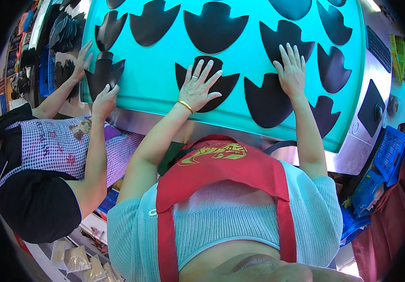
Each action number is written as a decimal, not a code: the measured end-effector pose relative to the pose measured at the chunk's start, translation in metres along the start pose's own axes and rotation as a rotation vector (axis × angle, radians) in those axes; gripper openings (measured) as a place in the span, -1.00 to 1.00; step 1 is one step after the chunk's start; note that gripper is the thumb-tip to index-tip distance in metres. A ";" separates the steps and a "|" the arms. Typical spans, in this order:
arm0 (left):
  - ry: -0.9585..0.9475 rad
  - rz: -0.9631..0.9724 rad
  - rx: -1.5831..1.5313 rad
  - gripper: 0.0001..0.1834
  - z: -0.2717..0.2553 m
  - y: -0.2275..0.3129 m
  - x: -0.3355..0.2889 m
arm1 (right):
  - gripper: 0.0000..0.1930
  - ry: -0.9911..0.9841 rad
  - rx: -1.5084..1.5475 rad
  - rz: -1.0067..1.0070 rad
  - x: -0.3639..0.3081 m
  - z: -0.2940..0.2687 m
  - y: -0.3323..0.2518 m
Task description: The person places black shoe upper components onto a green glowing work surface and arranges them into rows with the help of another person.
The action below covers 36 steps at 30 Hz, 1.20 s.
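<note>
My left hand [199, 87], with a ring and a gold-coloured bangle, lies palm down, fingers spread, on a black leather-like cut piece [226, 89] with pointed side wings and a rounded lower edge. My right hand [290, 70] is also flat and spread. Its fingers rest on another black cut piece [277, 40], and its palm is beside a lower cut piece [266, 105]. Both hands hold nothing. Several more black cut pieces [215, 26] lie in rows on the turquoise table surface [165, 70].
At left, a person in a checked apron has both hands [107, 98] on a black cut piece [103, 75]. Stacked black pieces [63, 33] are beyond the table's left edge. On the right are a black pad [370, 108], a keyboard [378, 47] and blue crates [390, 152].
</note>
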<state>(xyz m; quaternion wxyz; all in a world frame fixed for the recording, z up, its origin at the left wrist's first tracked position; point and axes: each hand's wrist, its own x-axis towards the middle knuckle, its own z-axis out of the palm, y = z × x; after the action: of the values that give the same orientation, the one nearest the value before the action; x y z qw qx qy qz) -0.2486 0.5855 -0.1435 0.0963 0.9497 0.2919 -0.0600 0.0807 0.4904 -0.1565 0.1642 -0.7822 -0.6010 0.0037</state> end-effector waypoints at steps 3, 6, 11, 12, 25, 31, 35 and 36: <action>0.037 -0.016 0.028 -0.18 0.002 -0.006 -0.002 | -0.46 -0.080 0.130 -0.164 -0.030 -0.023 -0.030; 0.073 0.007 -0.013 -0.17 -0.006 -0.012 -0.023 | -0.46 -0.236 0.136 -0.236 -0.087 -0.037 -0.071; 0.127 0.046 -0.113 -0.14 -0.008 -0.014 -0.068 | -0.39 -0.334 0.024 -0.184 -0.140 -0.047 -0.113; 0.106 0.036 -0.092 -0.12 -0.011 -0.014 -0.073 | -0.38 -0.335 0.033 -0.192 -0.142 -0.051 -0.117; 0.407 -0.039 -0.289 -0.33 -0.077 -0.008 -0.140 | -0.55 -0.189 0.213 -0.292 -0.114 -0.083 -0.184; 0.407 0.055 -0.388 -0.38 -0.107 0.048 -0.158 | -0.61 -0.115 0.348 -0.323 -0.111 -0.141 -0.177; 0.424 0.064 -0.320 -0.46 -0.103 0.096 -0.176 | -0.62 -0.041 0.349 -0.323 -0.129 -0.163 -0.140; 0.450 0.106 -0.307 -0.46 -0.100 0.110 -0.175 | -0.64 -0.023 0.345 -0.305 -0.132 -0.179 -0.129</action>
<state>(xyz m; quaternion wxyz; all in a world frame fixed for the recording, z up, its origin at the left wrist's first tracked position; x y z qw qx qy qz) -0.3245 0.4237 0.0001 0.1746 0.9274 0.2614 0.2026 -0.0409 0.3497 0.0218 0.2875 -0.6424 -0.7046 0.0904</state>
